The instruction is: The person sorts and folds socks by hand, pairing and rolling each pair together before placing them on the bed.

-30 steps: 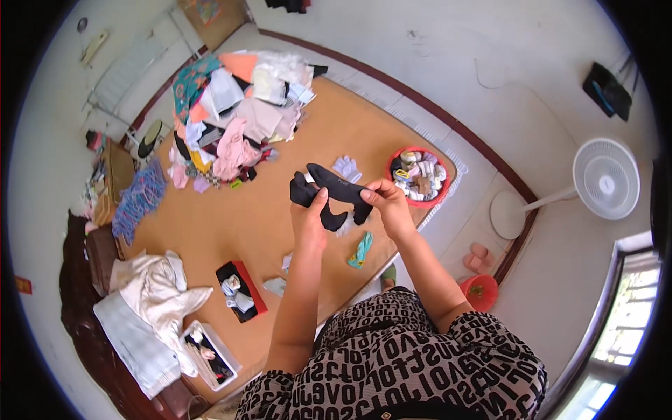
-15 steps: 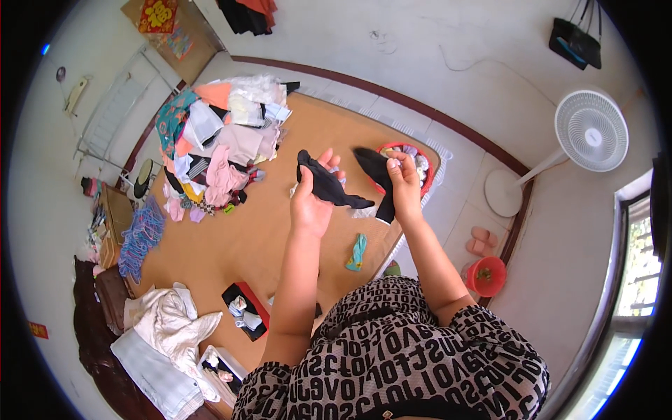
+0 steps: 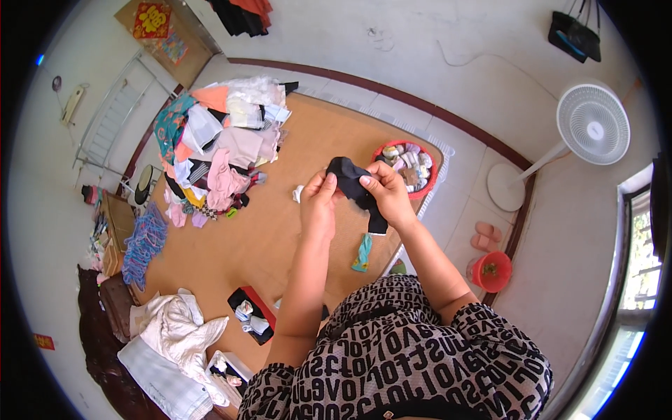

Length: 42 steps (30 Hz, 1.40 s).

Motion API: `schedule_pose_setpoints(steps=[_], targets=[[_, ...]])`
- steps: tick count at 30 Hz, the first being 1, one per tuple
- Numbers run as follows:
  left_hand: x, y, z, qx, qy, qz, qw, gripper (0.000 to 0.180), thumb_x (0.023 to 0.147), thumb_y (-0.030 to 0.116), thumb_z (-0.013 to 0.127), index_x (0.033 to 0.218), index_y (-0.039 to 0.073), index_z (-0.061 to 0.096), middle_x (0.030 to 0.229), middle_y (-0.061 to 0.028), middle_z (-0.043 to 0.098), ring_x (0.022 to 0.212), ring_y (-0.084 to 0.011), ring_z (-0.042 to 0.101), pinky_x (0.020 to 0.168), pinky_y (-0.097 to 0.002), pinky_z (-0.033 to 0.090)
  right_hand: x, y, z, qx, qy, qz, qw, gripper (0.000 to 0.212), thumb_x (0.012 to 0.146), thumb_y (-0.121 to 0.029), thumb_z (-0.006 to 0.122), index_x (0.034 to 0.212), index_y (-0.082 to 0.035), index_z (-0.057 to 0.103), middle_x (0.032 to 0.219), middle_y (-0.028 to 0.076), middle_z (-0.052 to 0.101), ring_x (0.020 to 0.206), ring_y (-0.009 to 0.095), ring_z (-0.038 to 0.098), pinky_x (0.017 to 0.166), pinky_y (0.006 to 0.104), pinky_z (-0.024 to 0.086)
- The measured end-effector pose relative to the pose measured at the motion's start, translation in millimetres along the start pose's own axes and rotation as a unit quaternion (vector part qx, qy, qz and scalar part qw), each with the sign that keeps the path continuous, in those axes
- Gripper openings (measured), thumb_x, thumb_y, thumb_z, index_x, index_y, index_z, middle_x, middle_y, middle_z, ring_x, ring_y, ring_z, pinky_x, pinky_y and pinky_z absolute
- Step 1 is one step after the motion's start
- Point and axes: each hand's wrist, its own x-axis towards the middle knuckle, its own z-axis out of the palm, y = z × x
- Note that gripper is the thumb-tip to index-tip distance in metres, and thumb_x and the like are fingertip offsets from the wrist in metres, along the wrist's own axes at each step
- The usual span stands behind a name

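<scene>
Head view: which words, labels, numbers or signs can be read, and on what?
Patterned top: bold black letters, not copied here.
Red poster: large gold character, not copied here.
Red wall sign: too small to read.
Fan: centre mark too small.
Pale folded cloth: mark too small.

One soft black fabric sock [image 3: 348, 175] is bunched and bent between the left hand [image 3: 319, 201] and the right hand [image 3: 392, 197], while a second black fabric sock [image 3: 377, 222] with a thin pale lower edge hangs beneath the right hand.
</scene>
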Motion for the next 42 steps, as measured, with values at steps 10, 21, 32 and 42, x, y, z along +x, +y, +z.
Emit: schedule_pose_setpoints(steps=[10, 21, 32, 42], targets=[[9.1, 11.7, -4.2, -0.018, 0.033, 0.011, 0.999, 0.018, 0.081, 0.013, 0.065, 0.092, 0.003, 0.054, 0.091, -0.0064, 0.059, 0.083, -0.0129, 0.056, 0.074, -0.0271, 0.046, -0.9, -13.0, 14.6, -0.201, 0.000, 0.032, 0.979, 0.021, 0.080, -0.019, 0.068, 0.080, 0.000, 0.059, 0.064, 0.000, 0.059, 0.059, 0.003, 0.049, 0.053, 0.0215, 0.042], [41.7, 57.0, -37.0, -0.009, 0.222, 0.173, 0.960, 0.023, 0.081, 0.027, 0.067, 0.079, 0.006, 0.058, 0.065, 0.0017, 0.051, 0.054, -0.0099, 0.048, 0.048, -0.0226, 0.040, 3.8, -5.8, -53.3, -0.238, -0.131, 0.060, 0.961, 0.021, 0.077, -0.013, 0.071, 0.068, -0.003, 0.056, 0.061, -0.005, 0.047, 0.059, 0.004, 0.041, 0.052, 0.0228, 0.035], [33.6, 10.1, -18.8, 0.091, 0.102, -0.010, 0.991, 0.030, 0.092, 0.025, 0.050, 0.114, 0.005, 0.057, 0.085, -0.0041, 0.060, 0.068, -0.0091, 0.057, 0.049, -0.0240, 0.046, 11.1, -39.5, -13.8, 0.084, 0.022, -0.109, 0.990, 0.012, 0.081, -0.003, 0.062, 0.091, -0.004, 0.056, 0.090, 0.000, 0.052, 0.085, 0.009, 0.050, 0.079, 0.0225, 0.040], [14.5, -0.3, -28.5, -0.062, -0.054, -0.147, 0.986, 0.051, 0.066, 0.005, 0.045, 0.116, -0.003, 0.050, 0.111, -0.0101, 0.057, 0.094, -0.0195, 0.057, 0.078, -0.0324, 0.047, 0.6, -11.8, 1.4, 0.123, -0.030, 0.002, 0.992, 0.008, 0.085, -0.004, 0.058, 0.093, -0.002, 0.058, 0.087, -0.002, 0.053, 0.083, 0.006, 0.051, 0.077, 0.0204, 0.042]])
